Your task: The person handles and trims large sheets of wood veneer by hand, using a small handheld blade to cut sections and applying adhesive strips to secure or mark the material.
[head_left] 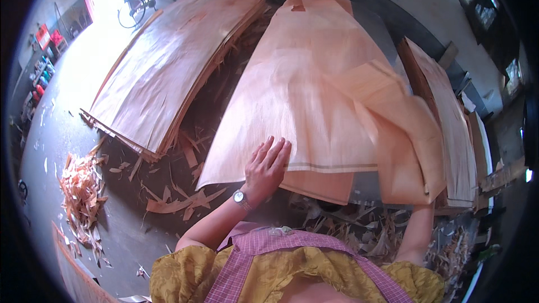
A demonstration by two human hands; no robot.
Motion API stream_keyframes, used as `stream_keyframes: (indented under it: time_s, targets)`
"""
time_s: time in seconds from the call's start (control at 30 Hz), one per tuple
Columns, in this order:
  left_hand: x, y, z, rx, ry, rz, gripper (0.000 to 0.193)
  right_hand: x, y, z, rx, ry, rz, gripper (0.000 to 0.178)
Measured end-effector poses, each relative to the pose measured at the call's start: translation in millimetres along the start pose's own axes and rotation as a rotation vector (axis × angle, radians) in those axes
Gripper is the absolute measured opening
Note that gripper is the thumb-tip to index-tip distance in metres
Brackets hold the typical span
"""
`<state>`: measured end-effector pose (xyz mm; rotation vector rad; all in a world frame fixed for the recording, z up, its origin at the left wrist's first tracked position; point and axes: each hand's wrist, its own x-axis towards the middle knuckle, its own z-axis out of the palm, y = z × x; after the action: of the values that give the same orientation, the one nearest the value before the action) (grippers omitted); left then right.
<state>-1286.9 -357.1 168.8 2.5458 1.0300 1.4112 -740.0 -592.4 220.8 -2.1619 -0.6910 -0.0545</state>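
My left hand (266, 165), with a watch (239, 197) on its wrist, lies flat with straight fingers on a large, thin wood veneer sheet (281, 90). The sheet spreads away from me over a stack, and its near edge passes by the hand. To the right, a second veneer piece (407, 140) is lifted, curled and folded over. My right hand (423, 211) is at this piece's near lower corner and grips it. Most of its fingers are hidden behind the veneer. Under the near edge, another veneer layer (320, 186) shows.
A tall veneer stack (179, 62) lies to the left, another stack (443, 123) at the right. Shavings form a pile (81, 191) on the left floor, and scraps (182, 202) lie between the stacks. A bicycle (140, 5) stands by the bright doorway.
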Motion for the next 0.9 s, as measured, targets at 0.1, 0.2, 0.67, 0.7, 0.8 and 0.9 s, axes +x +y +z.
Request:
stream_keyframes:
  time_s: [0.1, 0.2, 0.67, 0.7, 0.8, 0.9]
  targets:
    - [-26, 79, 9, 0.027, -0.137, 0.087, 0.044, 0, 103, -35, 0.035, -0.026, 0.066, 0.024]
    - [-65, 150, 0, 0.039, -0.315, 0.153, 0.051, -17, 207, -70, 0.104, -0.068, 0.185, 0.024]
    - [-112, 255, 125, 0.052, -0.7, 0.259, 0.048, -86, 372, -79, 0.617, -0.462, 0.475, 0.027]
    - [-108, 249, 151, 0.058, -0.697, 0.289, 0.048, -65, 365, -73, 0.541, -0.471, 0.401, 0.027]
    - [-116, 227, 222, 0.079, -0.759, 0.299, 0.047, 14, 336, -44, 0.145, -0.504, 0.136, 0.041]
    - [-104, 239, 298, 0.027, -0.82, 0.279, 0.048, 68, 350, -53, -0.207, -0.376, -0.059, 0.049]
